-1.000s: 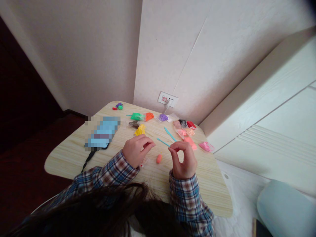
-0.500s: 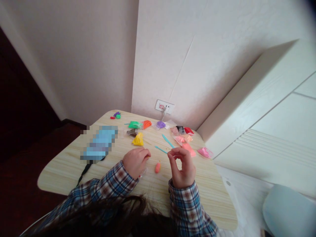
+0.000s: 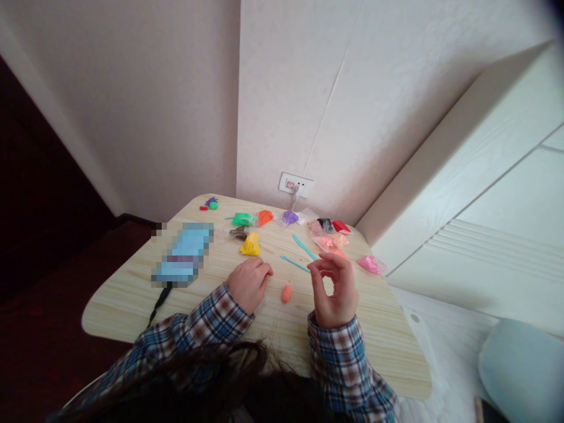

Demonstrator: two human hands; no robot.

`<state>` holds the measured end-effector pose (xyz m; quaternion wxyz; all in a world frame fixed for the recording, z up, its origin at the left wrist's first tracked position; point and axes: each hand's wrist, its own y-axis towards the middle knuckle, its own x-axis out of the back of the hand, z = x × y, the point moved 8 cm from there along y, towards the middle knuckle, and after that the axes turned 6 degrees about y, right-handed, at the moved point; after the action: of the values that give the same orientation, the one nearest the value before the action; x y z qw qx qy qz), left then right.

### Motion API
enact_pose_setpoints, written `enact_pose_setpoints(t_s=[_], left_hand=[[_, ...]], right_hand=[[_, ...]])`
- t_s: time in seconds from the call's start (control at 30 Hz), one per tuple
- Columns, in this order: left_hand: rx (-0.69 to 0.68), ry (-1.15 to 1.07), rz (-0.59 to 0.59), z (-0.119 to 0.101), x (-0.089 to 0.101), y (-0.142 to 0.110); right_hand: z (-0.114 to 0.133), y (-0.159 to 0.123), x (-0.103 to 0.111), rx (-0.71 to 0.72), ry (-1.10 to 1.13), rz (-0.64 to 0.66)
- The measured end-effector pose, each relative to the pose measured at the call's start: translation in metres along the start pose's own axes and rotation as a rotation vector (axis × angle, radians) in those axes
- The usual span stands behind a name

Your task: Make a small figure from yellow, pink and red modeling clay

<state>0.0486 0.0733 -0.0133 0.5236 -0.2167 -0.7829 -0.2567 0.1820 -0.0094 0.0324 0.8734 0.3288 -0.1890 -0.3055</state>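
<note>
Two plaid sleeves (image 3: 218,315) are coming in over the near edge of the pale desk (image 3: 118,299), and between the hands a coral lump (image 3: 286,292) is lying on the wood. Its long axis is pointing roughly away from the person, leaning slightly to the right, and a speck of yellow is showing at its far end. From the left hand (image 3: 248,285) it is lying just to the right and a little nearer the person than the fingertips; from the right hand (image 3: 333,288) it is lying to the left. The left looks to be sitting slightly closer. The left fingers are bunching together, apparently pinching a tiny yellow bit (image 3: 268,275). The right thumb and forefinger are curving into a loop, tips nearly meeting (I'm not managing to tell whether anything is caught there).

Beyond, a thin blue stick (image 3: 294,262) and a blue knife (image 3: 303,245) are lying beside the right hand. Farther out, clear bags are holding coloured lumps: a yellow bag (image 3: 250,244) just past the left hand, a pink bag (image 3: 371,264) off to the right, then a green bag (image 3: 243,219), an orange bag (image 3: 265,218) and a purple bag (image 3: 291,217) are lining the far side.
</note>
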Motion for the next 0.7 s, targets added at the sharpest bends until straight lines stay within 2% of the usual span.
enact_pose_setpoints(t_s=[0.5,0.7], left_hand=[[-0.039,-0.035,-0.026,0.0023,-0.001,-0.0009],[-0.06,-0.032,-0.1,0.0036,0.0027,-0.0011]], right_hand=[[0.0023,0.0003,-0.0026,-0.021,-0.073,0.05],[0.0036,0.0003,-0.0034,-0.024,-0.128,0.056]])
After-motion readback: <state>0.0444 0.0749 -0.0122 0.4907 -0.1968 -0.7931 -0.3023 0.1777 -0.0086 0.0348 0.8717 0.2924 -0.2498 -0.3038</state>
